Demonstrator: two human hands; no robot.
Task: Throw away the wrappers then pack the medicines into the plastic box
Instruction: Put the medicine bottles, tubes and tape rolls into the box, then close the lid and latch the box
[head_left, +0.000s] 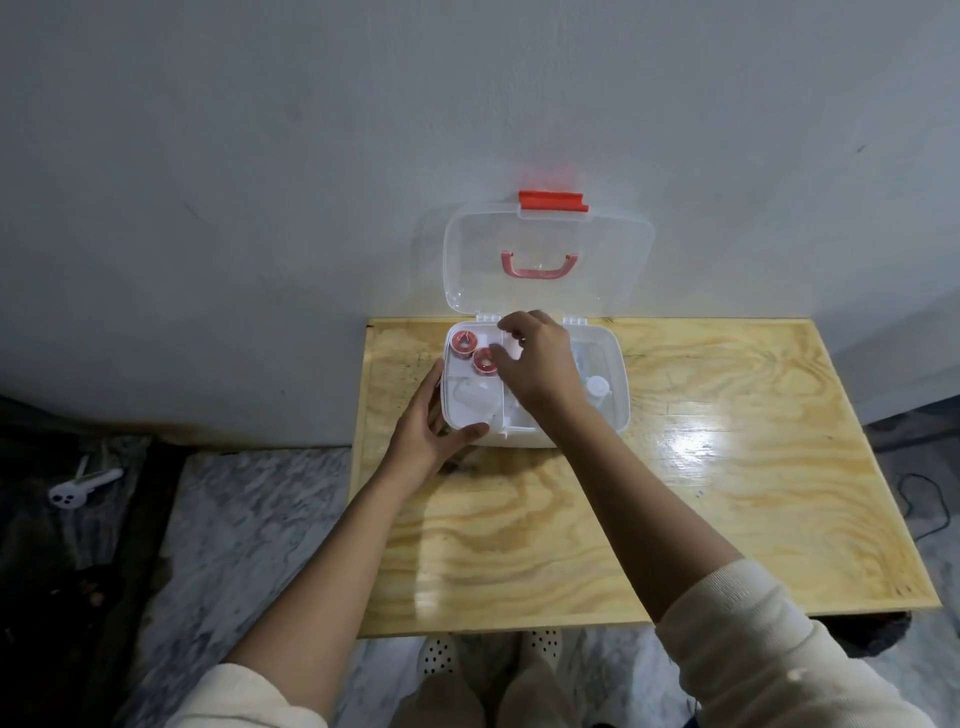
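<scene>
A clear plastic box (618, 379) stands open at the table's far edge, its lid (545, 234) with a red latch and pink handle leaning on the wall. An inner white tray holds two red-and-white tape rolls (464, 343) (484, 361) at the back left and a white item (470, 400) in front of them. A white bottle (597, 387) lies on the right side. My left hand (423, 426) grips the box's front left corner. My right hand (537, 361) hovers over the tray's middle, fingers curled; what it holds is hidden.
The box sits on a glossy plywood table (649, 493) against a grey wall. A marble floor lies to the left, where a white plug adapter (78, 488) rests on a dark strip. A black cable (930, 504) trails at the right.
</scene>
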